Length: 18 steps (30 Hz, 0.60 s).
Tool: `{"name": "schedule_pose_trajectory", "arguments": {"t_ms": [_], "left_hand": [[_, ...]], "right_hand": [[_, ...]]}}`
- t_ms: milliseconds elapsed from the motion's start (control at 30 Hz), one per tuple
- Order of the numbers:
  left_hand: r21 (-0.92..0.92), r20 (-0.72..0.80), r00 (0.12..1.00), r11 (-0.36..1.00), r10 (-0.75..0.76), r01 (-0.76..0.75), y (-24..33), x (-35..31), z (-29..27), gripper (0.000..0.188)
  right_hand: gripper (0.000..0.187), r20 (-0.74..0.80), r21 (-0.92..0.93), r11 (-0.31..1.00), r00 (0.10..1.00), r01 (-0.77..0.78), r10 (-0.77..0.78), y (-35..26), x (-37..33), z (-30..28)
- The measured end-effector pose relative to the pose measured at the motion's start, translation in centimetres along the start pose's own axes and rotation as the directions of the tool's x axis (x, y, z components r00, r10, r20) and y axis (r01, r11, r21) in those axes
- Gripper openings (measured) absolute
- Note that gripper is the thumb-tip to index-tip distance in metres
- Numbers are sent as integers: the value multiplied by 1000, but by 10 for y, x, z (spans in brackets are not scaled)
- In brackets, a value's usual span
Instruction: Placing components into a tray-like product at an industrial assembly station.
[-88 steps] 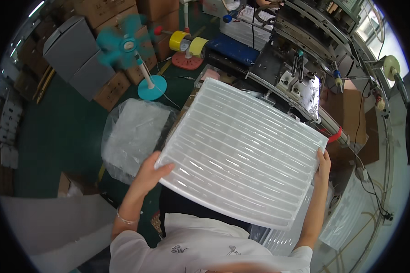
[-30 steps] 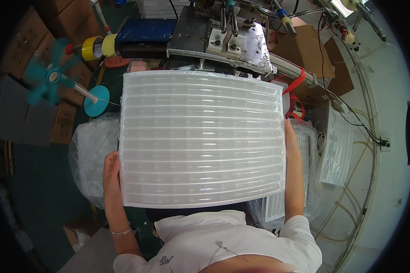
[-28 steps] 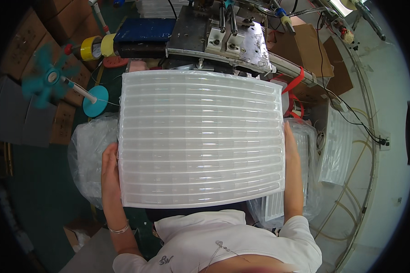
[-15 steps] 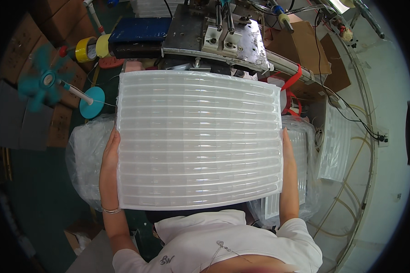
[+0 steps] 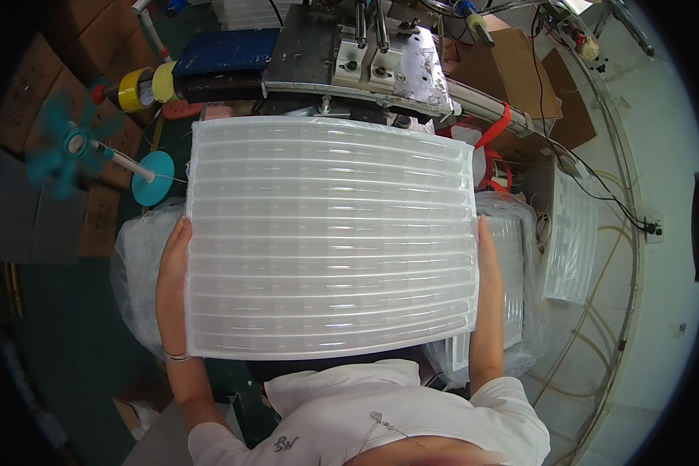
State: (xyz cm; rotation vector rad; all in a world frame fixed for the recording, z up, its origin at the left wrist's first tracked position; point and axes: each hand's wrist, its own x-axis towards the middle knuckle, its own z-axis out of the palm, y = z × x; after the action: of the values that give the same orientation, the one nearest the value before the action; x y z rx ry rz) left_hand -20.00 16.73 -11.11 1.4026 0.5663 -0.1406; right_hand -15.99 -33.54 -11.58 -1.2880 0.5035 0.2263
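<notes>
Between my two hands is a wide, translucent white plastic tray with long parallel ridged channels, possibly a stack of such trays. My left hand presses against its left side, fingers pointing forward and partly hidden behind the edge. On the opposite side my right hand grips the right edge, most of its fingers out of sight under the tray. The tray spans the space in front of my body, its far edge just below a metal machine plate with clamps and rods.
To the left, a teal fan spins before stacked cardboard boxes. Bagged plastic trays lie at the right, and another plastic bag at the left. Yellow tape hangs by the machine; an open carton stands behind. Hoses run along the wall.
The tray has shifted slightly left and looks a little larger, with both hands still at its sides. The surroundings have also slid a little left in view.
</notes>
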Motion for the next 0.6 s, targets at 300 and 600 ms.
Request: {"name": "schedule_pose_trajectory", "arguments": {"t_ms": [300,600], "left_hand": [[-117,-15,1000,993,13,-14,-11,0,-3,52],[-38,-128,992,999,22,-27,-9,-4,5,51]], "right_hand": [[59,24,27,999,1000,-21,20,-3,1,2],[60,-19,2,999,999,-50,50,3,4,-1]]}}
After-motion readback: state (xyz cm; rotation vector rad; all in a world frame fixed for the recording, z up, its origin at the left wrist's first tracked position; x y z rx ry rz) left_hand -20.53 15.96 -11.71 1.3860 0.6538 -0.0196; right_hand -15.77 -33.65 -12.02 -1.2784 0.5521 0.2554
